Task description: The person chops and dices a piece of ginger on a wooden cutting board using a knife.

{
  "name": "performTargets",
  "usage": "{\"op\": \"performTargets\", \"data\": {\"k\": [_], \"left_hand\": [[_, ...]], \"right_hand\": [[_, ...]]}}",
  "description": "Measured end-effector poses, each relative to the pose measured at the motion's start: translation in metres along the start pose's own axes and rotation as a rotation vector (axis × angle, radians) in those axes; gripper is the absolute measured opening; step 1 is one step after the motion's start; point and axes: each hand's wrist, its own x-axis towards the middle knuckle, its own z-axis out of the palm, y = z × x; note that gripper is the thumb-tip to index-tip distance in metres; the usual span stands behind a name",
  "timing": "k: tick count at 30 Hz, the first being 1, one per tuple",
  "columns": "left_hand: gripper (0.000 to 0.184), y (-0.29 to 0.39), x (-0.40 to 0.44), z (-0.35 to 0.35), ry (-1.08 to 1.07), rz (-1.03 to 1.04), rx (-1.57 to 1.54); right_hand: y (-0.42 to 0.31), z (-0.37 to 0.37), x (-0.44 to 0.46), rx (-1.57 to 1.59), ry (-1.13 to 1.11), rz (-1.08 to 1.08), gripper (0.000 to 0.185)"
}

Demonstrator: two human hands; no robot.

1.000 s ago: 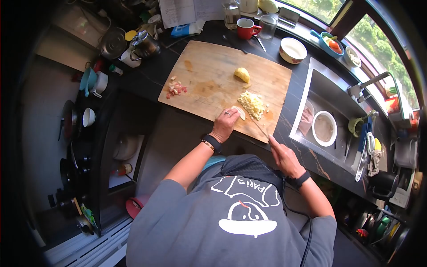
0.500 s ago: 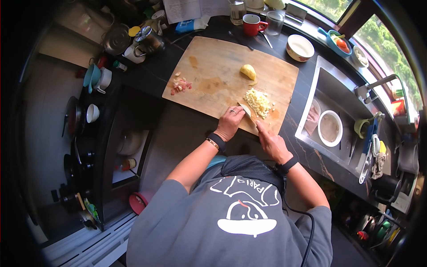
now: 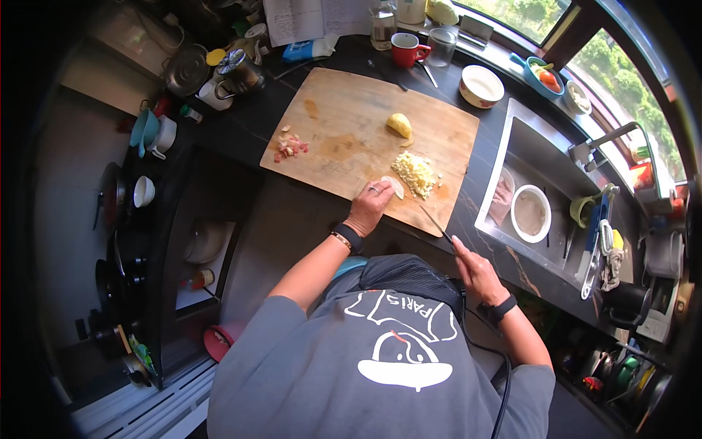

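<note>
Head view: the person's left hand (image 3: 367,205) rests at the near edge of a wooden cutting board (image 3: 351,95), its fingers drawn close together over some thin pale slices (image 3: 396,188). The fingertips press down on them, seemingly so the slices lie steady against the wood; the thumb is mostly hidden. The right hand (image 3: 477,271) is just off the board's near edge, fingers curled around the handle of a knife (image 3: 431,220). Its blade slants across the board's near corner, tip toward the slices but apart from them and from the left fingers, a stance that probably leaves the holding hand out of the edge's path.

Just beyond the slices sits a heap of pale-yellow dice (image 3: 414,174), near enough, I would judge, for cut bits to be gathered with little reach. Farther back lies a yellow half-round vegetable piece (image 3: 398,125), its rounded side up, likely set there to be out of the blade's way. Chopped pink bits (image 3: 291,145) form a small pile toward the board's left end, well apart from the dice, perhaps so the two do not mix. To the right, a round white bowl (image 3: 530,212) stands in the steel sink (image 3: 541,139)
</note>
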Motion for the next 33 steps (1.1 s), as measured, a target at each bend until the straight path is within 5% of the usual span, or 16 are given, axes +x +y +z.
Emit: {"op": "performTargets", "data": {"k": [14, 33], "left_hand": [[0.016, 0.002, 0.0, 0.0, 0.025, -0.028, -0.004], [0.018, 0.0, 0.0, -0.007, 0.015, -0.034, -0.055]], "right_hand": [[0.005, 0.064, 0.111, -0.047, 0.053, -0.12, 0.053], [0.006, 0.0, -0.014, -0.004, -0.012, 0.014, 0.055]]}}
